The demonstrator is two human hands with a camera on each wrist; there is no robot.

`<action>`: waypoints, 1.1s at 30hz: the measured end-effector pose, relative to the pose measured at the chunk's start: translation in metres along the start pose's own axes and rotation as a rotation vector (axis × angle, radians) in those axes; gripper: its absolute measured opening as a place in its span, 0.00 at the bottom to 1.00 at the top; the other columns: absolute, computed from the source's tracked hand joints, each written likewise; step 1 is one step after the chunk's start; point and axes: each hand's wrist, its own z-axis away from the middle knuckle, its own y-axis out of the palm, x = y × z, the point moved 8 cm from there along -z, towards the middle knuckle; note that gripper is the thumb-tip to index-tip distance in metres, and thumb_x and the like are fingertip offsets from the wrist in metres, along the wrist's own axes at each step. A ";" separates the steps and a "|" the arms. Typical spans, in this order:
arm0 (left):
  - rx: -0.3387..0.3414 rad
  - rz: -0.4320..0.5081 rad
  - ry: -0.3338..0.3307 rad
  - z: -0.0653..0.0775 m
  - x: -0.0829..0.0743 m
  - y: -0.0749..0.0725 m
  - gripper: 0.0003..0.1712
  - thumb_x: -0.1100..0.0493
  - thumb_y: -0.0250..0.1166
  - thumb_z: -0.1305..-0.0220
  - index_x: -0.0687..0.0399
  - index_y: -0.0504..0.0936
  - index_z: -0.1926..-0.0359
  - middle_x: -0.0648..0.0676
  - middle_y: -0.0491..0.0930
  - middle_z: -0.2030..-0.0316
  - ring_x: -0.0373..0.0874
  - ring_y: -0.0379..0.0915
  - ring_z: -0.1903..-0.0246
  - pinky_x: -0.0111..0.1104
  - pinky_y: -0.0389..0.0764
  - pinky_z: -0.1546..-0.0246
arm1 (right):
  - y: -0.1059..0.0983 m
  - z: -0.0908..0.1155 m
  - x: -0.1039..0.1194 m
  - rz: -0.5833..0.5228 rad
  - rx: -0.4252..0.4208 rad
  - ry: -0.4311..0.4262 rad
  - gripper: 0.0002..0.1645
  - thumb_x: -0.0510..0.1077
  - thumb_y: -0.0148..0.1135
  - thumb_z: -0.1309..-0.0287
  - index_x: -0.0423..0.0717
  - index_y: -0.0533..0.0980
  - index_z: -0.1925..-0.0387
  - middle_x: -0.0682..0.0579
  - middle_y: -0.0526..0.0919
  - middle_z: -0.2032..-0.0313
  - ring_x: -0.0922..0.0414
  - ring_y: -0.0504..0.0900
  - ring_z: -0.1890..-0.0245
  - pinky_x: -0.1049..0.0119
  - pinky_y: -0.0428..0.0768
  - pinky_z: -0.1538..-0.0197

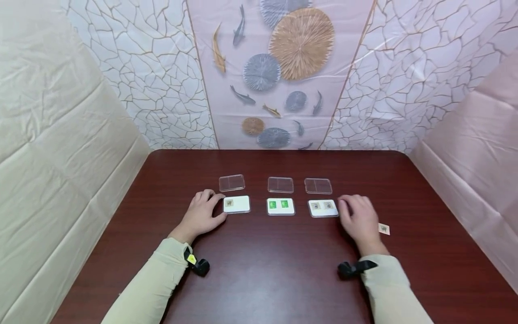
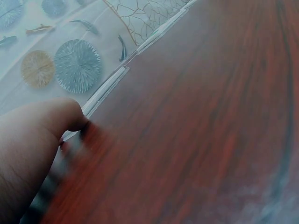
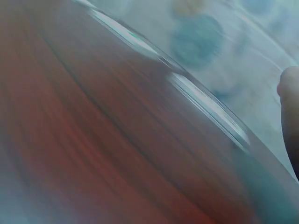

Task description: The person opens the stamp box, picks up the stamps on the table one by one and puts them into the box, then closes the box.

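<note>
My left hand (image 1: 201, 213) holds the left end of a shallow clear case (image 1: 241, 204) with a white insert, thumb at the near corner and fingers at the far one. One brownish stamp (image 1: 229, 203) lies in that case's left half. In the left wrist view the thumb (image 2: 60, 116) meets the case's edge. My right hand (image 1: 360, 219) hovers just right of another such case (image 1: 323, 214), which carries two greyish stamps (image 1: 328, 205); its fingers are loosely bent. A loose stamp (image 1: 384, 229) lies right of this hand, partly hidden by it.
Between them sits a middle case (image 1: 281, 213) with two green stamps (image 1: 285, 204). Three clear lids lie behind the cases: left (image 1: 232, 182), middle (image 1: 280, 185) and right (image 1: 318, 186). The dark wooden table (image 1: 259, 270) ends at a patterned backdrop (image 1: 275, 103).
</note>
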 end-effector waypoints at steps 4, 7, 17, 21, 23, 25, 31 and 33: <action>-0.008 0.008 -0.008 0.002 0.000 -0.002 0.31 0.44 0.65 0.40 0.50 0.78 0.37 0.60 0.69 0.44 0.62 0.63 0.44 0.56 0.65 0.40 | -0.032 0.015 -0.042 0.051 0.074 0.114 0.08 0.38 0.59 0.35 0.39 0.82 0.59 0.40 0.84 0.62 0.38 0.77 0.55 0.45 0.71 0.50; -0.012 0.007 -0.008 0.002 0.000 -0.001 0.31 0.44 0.65 0.39 0.50 0.77 0.37 0.61 0.69 0.44 0.63 0.64 0.44 0.57 0.65 0.40 | -0.052 0.028 -0.065 0.066 0.151 0.169 0.09 0.39 0.60 0.34 0.39 0.81 0.56 0.39 0.82 0.57 0.39 0.76 0.52 0.44 0.70 0.48; -0.005 0.009 -0.014 0.003 -0.001 -0.001 0.31 0.44 0.65 0.39 0.50 0.77 0.37 0.61 0.69 0.44 0.63 0.64 0.45 0.56 0.65 0.40 | -0.068 0.055 -0.099 0.092 0.405 0.257 0.20 0.53 0.70 0.39 0.42 0.83 0.55 0.44 0.81 0.60 0.47 0.74 0.59 0.49 0.71 0.56; -0.009 0.013 -0.012 0.003 -0.003 -0.001 0.31 0.44 0.65 0.39 0.50 0.77 0.37 0.62 0.69 0.44 0.63 0.64 0.45 0.57 0.66 0.41 | -0.066 0.054 -0.100 0.081 0.424 0.261 0.19 0.52 0.70 0.39 0.40 0.83 0.57 0.40 0.80 0.59 0.40 0.74 0.57 0.42 0.70 0.54; -0.009 0.012 -0.010 0.002 -0.003 -0.001 0.31 0.44 0.65 0.39 0.50 0.77 0.37 0.62 0.69 0.44 0.63 0.64 0.45 0.57 0.66 0.41 | -0.067 0.054 -0.101 0.079 0.414 0.265 0.18 0.51 0.70 0.39 0.41 0.83 0.58 0.40 0.81 0.60 0.41 0.75 0.57 0.42 0.70 0.54; -0.010 0.010 -0.009 0.002 -0.003 -0.001 0.31 0.44 0.65 0.39 0.50 0.77 0.37 0.61 0.69 0.44 0.63 0.63 0.45 0.56 0.65 0.40 | -0.067 0.054 -0.101 0.081 0.402 0.265 0.17 0.51 0.71 0.39 0.41 0.84 0.59 0.41 0.81 0.60 0.42 0.75 0.58 0.44 0.70 0.54; -0.009 0.008 -0.006 0.000 -0.002 0.000 0.31 0.44 0.65 0.40 0.49 0.77 0.37 0.61 0.69 0.44 0.63 0.64 0.45 0.56 0.65 0.40 | -0.069 0.054 -0.101 0.094 0.376 0.264 0.13 0.48 0.72 0.41 0.43 0.84 0.61 0.41 0.81 0.62 0.42 0.76 0.58 0.46 0.70 0.54; -0.009 0.010 -0.006 0.000 -0.002 0.000 0.31 0.44 0.65 0.40 0.49 0.77 0.37 0.61 0.69 0.44 0.63 0.63 0.45 0.56 0.65 0.40 | -0.069 0.054 -0.102 0.097 0.379 0.266 0.12 0.47 0.72 0.40 0.44 0.84 0.61 0.41 0.81 0.61 0.41 0.76 0.58 0.44 0.71 0.53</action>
